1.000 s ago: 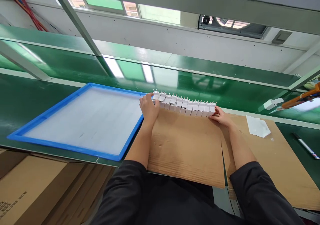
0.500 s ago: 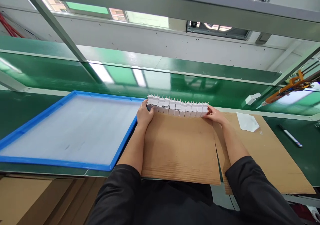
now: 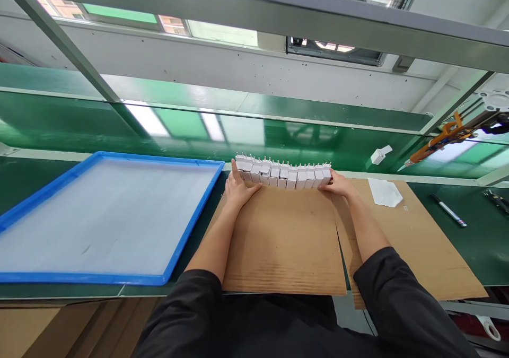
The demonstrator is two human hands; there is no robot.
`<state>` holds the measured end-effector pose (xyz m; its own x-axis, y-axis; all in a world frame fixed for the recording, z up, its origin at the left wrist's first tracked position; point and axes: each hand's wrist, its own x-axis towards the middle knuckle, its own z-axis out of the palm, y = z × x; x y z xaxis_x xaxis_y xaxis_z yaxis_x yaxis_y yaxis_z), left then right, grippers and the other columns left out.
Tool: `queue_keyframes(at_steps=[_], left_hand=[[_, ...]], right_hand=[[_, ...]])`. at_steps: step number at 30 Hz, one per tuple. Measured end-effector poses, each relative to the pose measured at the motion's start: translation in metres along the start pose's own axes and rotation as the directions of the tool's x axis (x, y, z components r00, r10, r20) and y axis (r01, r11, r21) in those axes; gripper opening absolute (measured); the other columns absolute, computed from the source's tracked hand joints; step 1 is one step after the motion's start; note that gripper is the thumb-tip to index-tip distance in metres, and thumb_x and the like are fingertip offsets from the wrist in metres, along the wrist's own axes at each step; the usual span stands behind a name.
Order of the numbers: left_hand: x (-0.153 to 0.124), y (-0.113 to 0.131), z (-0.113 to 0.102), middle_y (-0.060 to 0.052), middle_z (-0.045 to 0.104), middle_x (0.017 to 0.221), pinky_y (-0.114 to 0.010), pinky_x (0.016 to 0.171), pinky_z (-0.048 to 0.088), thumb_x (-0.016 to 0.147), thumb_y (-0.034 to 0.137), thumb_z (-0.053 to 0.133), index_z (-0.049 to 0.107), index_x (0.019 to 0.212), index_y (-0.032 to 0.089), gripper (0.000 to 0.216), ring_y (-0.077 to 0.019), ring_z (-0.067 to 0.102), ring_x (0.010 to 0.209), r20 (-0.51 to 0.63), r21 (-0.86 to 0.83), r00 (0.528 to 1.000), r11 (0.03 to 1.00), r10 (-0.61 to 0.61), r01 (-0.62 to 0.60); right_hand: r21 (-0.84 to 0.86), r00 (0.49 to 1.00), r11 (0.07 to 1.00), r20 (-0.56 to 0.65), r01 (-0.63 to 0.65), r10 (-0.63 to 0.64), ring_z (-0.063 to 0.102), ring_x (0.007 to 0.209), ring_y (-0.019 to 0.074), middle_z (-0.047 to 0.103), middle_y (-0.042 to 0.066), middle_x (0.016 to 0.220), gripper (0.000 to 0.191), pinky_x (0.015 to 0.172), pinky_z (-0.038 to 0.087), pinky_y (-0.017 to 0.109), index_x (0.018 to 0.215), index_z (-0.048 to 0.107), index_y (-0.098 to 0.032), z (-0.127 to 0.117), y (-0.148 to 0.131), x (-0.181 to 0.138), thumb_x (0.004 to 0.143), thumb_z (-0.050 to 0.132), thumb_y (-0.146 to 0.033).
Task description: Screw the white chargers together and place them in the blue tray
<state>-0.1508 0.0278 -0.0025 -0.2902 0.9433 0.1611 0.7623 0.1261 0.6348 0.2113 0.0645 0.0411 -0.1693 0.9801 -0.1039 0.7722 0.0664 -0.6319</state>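
Note:
A row of several white plug adapters (image 3: 283,173), metal prongs pointing up, stands side by side at the far edge of a brown cardboard sheet (image 3: 284,241). My left hand (image 3: 237,189) holds the left end, its index finger up along the end adapter and its thumb stretched along the front at the bottom. Around the right end, my right hand (image 3: 337,183) has its fingers closed, with the thumb at the front lower corner. The row curves slightly. Some fingertips behind the adapters are hidden.
A blue-framed white tray (image 3: 167,273) lies left on the green bench. A second cardboard sheet (image 3: 421,241) on the right bears a white paper piece (image 3: 385,192). Beyond it are a marker pen (image 3: 449,211), pliers (image 3: 497,200) and a hanging orange tool (image 3: 441,139).
My left hand has shifted its grip, its thumb now reaching further right along the front and its index finger raised. The row has bowed slightly. The view has swung a little to the right.

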Motion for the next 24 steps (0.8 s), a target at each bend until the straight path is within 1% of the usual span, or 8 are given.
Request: queue_keyframes(at_steps=[2, 5, 9, 12, 16, 19, 21, 24], left_hand=[[0.001, -0.001, 0.002, -0.024, 0.04, 0.146, -0.05, 0.113, 0.032, 0.069, 0.057, 0.073, -0.008, 0.154, 0.013, 0.125, -0.0368, 0.036, 0.139, -0.013, -0.013, 0.999, 0.999, -0.045, 0.045], [0.003, -0.004, 0.004, -0.025, 0.038, 0.148, -0.052, 0.112, 0.033, 0.071, 0.06, 0.071, -0.008, 0.154, 0.013, 0.124, -0.0378, 0.035, 0.14, -0.013, -0.005, 0.998, 0.998, -0.067, 0.067], [0.004, -0.01, 0.008, -0.026, 0.039, 0.147, -0.053, 0.112, 0.031, 0.072, 0.062, 0.069, -0.004, 0.154, 0.011, 0.122, -0.0385, 0.036, 0.138, -0.031, 0.039, 0.999, 0.999, -0.032, 0.034], [0.005, -0.012, 0.008, -0.027, 0.04, 0.145, -0.053, 0.113, 0.031, 0.073, 0.062, 0.068, -0.003, 0.154, 0.008, 0.121, -0.0396, 0.036, 0.138, -0.053, 0.073, 0.998, 0.997, -0.034, 0.038], [0.008, -0.015, 0.004, -0.029, 0.037, 0.147, -0.052, 0.113, 0.031, 0.073, 0.06, 0.068, -0.004, 0.154, 0.008, 0.12, -0.0404, 0.034, 0.14, -0.064, 0.073, 0.996, 0.996, -0.055, 0.06], [0.013, -0.019, 0.0, -0.027, 0.038, 0.147, -0.053, 0.112, 0.033, 0.073, 0.059, 0.069, -0.006, 0.154, 0.01, 0.121, -0.0404, 0.035, 0.139, -0.055, 0.036, 0.997, 0.998, -0.057, 0.059], [0.016, -0.023, -0.001, -0.026, 0.039, 0.147, -0.055, 0.111, 0.034, 0.073, 0.058, 0.069, -0.008, 0.154, 0.011, 0.121, -0.0411, 0.036, 0.139, -0.053, 0.018, 0.997, 0.998, -0.053, 0.054], [0.017, -0.028, -0.002, -0.027, 0.04, 0.146, -0.057, 0.108, 0.037, 0.073, 0.057, 0.069, -0.01, 0.154, 0.012, 0.122, -0.0416, 0.039, 0.137, -0.04, -0.012, 0.997, 0.997, -0.072, 0.071]], right_hand=[[-0.077, 0.998, 0.997, -0.053, -0.02, 0.016, 0.058, 0.117, 0.0314, 0.06, 0.012, 0.131, 0.083, 0.097, 0.047, 0.04, 0.137, 0.041, -0.017, 0.005, -0.005, 0.0, 0.065, 0.077, -0.037], [-0.115, 0.992, 0.992, -0.115, -0.06, 0.047, 0.054, 0.121, 0.0352, 0.057, 0.017, 0.133, 0.085, 0.099, 0.044, 0.044, 0.138, 0.038, -0.012, 0.015, -0.012, -0.001, 0.067, 0.077, -0.037], [-0.122, 0.978, 0.991, -0.207, -0.063, 0.037, 0.053, 0.12, 0.0349, 0.059, 0.016, 0.13, 0.078, 0.099, 0.043, 0.043, 0.135, 0.041, -0.012, 0.027, -0.015, -0.001, 0.07, 0.075, -0.038], [-0.114, 0.969, 0.991, -0.246, -0.066, 0.036, 0.05, 0.122, 0.0357, 0.061, 0.015, 0.126, 0.075, 0.099, 0.043, 0.044, 0.134, 0.042, -0.012, 0.035, -0.016, 0.001, 0.072, 0.072, -0.041], [-0.035, 0.96, 0.996, -0.272, -0.084, 0.071, 0.051, 0.122, 0.0346, 0.061, 0.015, 0.124, 0.094, 0.098, 0.044, 0.043, 0.145, 0.03, -0.014, 0.042, -0.017, 0.007, 0.069, 0.074, -0.046], [0.055, 0.965, 0.995, -0.241, -0.089, 0.099, 0.052, 0.122, 0.0332, 0.061, 0.016, 0.125, 0.109, 0.098, 0.044, 0.043, 0.152, 0.016, -0.014, 0.045, -0.014, 0.01, 0.068, 0.075, -0.051], [0.112, 0.974, 0.993, -0.22, -0.036, 0.06, 0.055, 0.117, 0.031, 0.062, 0.015, 0.124, 0.112, 0.098, 0.044, 0.042, 0.154, 0.011, -0.014, 0.045, -0.011, 0.011, 0.069, 0.074, -0.049], [0.173, 0.974, 0.984, -0.227, 0.052, -0.012, 0.061, 0.105, 0.0275, 0.065, 0.011, 0.119, 0.109, 0.094, 0.047, 0.042, 0.155, 0.009, -0.016, 0.045, -0.005, 0.011, 0.07, 0.074, -0.043]])
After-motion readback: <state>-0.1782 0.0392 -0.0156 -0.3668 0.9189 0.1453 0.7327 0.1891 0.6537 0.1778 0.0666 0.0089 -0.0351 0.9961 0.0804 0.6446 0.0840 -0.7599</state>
